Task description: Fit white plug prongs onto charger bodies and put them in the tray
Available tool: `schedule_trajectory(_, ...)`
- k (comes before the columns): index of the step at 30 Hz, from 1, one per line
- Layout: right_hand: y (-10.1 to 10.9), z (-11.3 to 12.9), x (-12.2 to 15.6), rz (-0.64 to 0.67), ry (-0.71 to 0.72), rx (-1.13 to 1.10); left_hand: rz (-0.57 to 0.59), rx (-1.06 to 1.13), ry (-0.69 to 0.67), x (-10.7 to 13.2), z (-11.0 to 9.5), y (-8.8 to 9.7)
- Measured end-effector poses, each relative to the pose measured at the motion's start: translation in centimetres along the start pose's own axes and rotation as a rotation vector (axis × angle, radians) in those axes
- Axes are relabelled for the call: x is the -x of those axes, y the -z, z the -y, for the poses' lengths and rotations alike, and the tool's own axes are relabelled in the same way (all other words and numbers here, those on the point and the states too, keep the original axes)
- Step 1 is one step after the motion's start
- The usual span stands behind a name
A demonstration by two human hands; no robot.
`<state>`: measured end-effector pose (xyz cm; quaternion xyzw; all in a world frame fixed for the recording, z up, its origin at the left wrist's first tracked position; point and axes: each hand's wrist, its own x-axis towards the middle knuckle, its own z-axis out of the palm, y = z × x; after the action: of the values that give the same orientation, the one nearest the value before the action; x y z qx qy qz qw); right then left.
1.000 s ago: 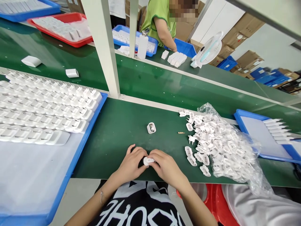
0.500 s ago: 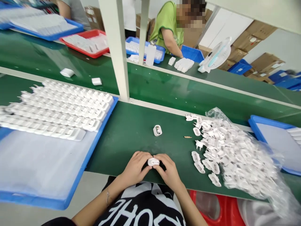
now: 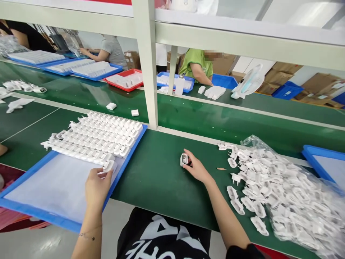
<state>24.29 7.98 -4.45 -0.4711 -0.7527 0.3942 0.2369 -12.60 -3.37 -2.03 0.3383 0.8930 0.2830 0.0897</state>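
Head view: both hands work at a green counter (image 3: 151, 176), with a blue tray (image 3: 40, 214) to the left and a heap of white plug pieces (image 3: 272, 183) to the right.
Left hand (image 3: 97, 187): grip narrow, thumb and fingers about a white adapter (image 3: 109, 166).
White adapter position: right end of the front row (image 3: 83, 151) in the tray, close against its neighbour.
Right hand (image 3: 198, 168): grip closed by thumb and forefinger around a hollow white housing (image 3: 184, 159), its mouth towards the camera.
Row placement, advised: keep the adapter square to the row and release by parting the fingers evenly; a sideways drag could skew the neighbouring pieces.
Housing handling, advised: hold by the outer walls only and keep fingertips clear of the mouth, where the inner parts look easiest to disturb.
Hidden: the adapter's near side, behind the left fingers; whether it bears fully on the tray liner (image 3: 54, 183) cannot be told.
Housing base: contact with the counter not determinable.
Housing interior: parts visible, too small to identify.
Cut off: the second blue tray (image 3: 323, 150) and the heap, both at the right edge.
Clear bag (image 3: 253, 141): its glare and folds blur the pieces beneath; count not possible.
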Motion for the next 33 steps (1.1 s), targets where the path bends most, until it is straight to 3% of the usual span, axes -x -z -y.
schedule_trajectory(4,-2.4,1.2,1.4,-0.023,0.030,-0.031,-0.049,-0.027,-0.014,-0.8,-0.8,-1.1)
schedule_trajectory(7,-2.8,2.7,3.6,0.029,0.077,0.018,0.004,-0.108,-0.030,-1.5,-1.1,-1.1)
schedule_trajectory(10,0.0,2.8,6.0,-0.034,0.019,0.098,-0.076,-0.220,-0.083,-1.2,-1.5,-0.5)
schedule_trajectory(12,3.2,1.8,7.8,-0.254,-0.139,0.239,-0.200,-0.199,-0.217,0.2,-2.1,-0.4)
schedule_trajectory(13,4.9,1.1,8.6,-0.394,-0.265,0.374,-0.203,-0.140,-0.331,1.3,-2.6,-0.6)
schedule_trajectory(14,6.3,0.3,9.4,-0.512,-0.417,0.539,-0.144,-0.063,-0.462,2.5,-3.1,-1.1)
schedule_trajectory(16,8.4,-1.2,10.5,-0.562,-0.693,0.826,0.104,0.064,-0.700,5.1,-4.5,-2.7)
schedule_trajectory(18,9.2,-2.3,11.0,-0.464,-0.848,0.982,0.365,0.117,-0.854,7.6,-6.1,-5.0)
schedule_trajectory(20,8.9,-3.0,10.9,-0.383,-0.885,1.034,0.516,0.141,-0.922,9.3,-7.7,-7.3)
schedule_trajectory(25,7.4,-3.3,10.2,-0.400,-0.848,1.085,0.575,0.174,-0.940,11.0,-10.1,-11.0)
schedule_trajectory(33,7.3,-3.6,9.5,-0.406,-0.729,0.935,0.645,0.138,-0.927,11.2,-9.5,-11.1)
